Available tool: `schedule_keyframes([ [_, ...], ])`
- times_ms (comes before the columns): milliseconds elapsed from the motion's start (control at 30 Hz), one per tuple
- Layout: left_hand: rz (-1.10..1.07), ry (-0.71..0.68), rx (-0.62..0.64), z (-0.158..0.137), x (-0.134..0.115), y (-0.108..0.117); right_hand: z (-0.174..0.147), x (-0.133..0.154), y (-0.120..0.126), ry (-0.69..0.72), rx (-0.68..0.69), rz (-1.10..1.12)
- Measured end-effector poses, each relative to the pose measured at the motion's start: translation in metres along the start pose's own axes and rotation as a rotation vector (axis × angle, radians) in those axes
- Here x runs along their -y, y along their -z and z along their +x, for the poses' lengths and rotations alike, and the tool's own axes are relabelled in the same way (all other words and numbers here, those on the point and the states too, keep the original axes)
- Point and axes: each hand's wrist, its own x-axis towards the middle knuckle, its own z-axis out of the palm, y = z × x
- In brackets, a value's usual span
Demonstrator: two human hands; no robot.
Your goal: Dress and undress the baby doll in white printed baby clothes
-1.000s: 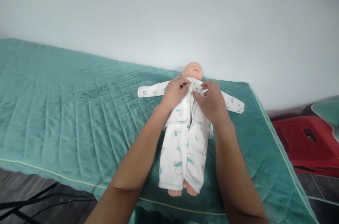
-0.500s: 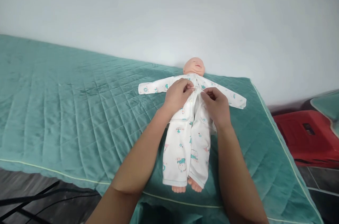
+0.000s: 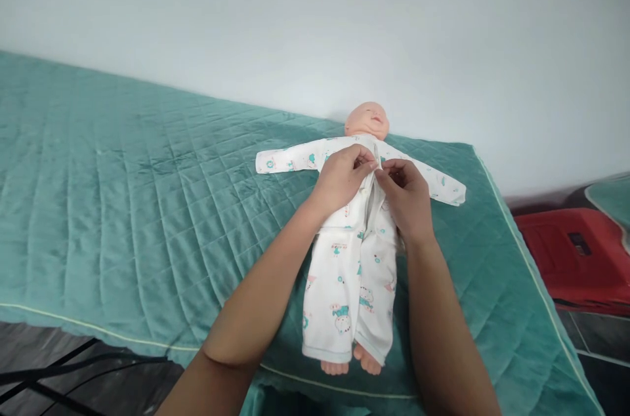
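Note:
A baby doll (image 3: 367,121) lies on its back on a green quilted cover (image 3: 147,219). It wears a white patterned pajama top (image 3: 295,157) with the sleeves spread, and matching pajama pants (image 3: 335,298). The toes show below the cuffs. My left hand (image 3: 347,180) pinches one front edge of the top at the chest. Close beside it, my right hand (image 3: 406,189) pinches the other front edge, fingertips nearly touching the left ones. Below the hands the front hangs apart in a narrow gap. Any fastener between the fingertips is hidden.
A pale wall (image 3: 315,29) rises behind the bed. At the right, past the cover's piped edge, stands a red plastic stool or chair (image 3: 575,258). Black metal bars (image 3: 63,370) show at the lower left above the dark floor.
Both hands have drawn closer together at the chest, bringing the top's two front edges together. The view has shifted slightly.

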Motion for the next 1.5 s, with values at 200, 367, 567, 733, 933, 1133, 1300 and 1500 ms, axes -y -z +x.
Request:
schedule_keyframes([
  [200, 0.016, 0.001, -0.021, 0.001, 0.005, 0.000, 0.006, -0.006, 0.004, 0.012, 0.028, -0.078],
  [367, 0.018, -0.012, -0.040, 0.000, 0.006, -0.001, 0.005, -0.010, 0.004, 0.035, 0.028, 0.025],
  [567, 0.044, -0.007, -0.026, 0.000, 0.004, -0.001, 0.002, -0.008, 0.001, 0.041, 0.031, -0.033],
  [733, 0.100, 0.004, -0.019, 0.000, 0.005, -0.001, -0.001, -0.008, 0.000, 0.082, 0.070, -0.099],
  [933, 0.140, -0.034, 0.044, -0.001, 0.006, 0.000, 0.000, -0.007, 0.001, 0.092, 0.109, -0.137],
  [1133, 0.188, 0.019, -0.001, -0.001, 0.000, -0.004, -0.001, -0.008, 0.000, 0.148, 0.129, -0.207],
  [1300, 0.211, 0.059, -0.046, -0.001, -0.005, -0.006, -0.002, -0.008, 0.000, 0.182, 0.141, -0.230],
  [1500, 0.207, 0.109, -0.096, 0.000, -0.007, -0.008, -0.002, -0.006, 0.001, 0.166, 0.156, -0.258],
])
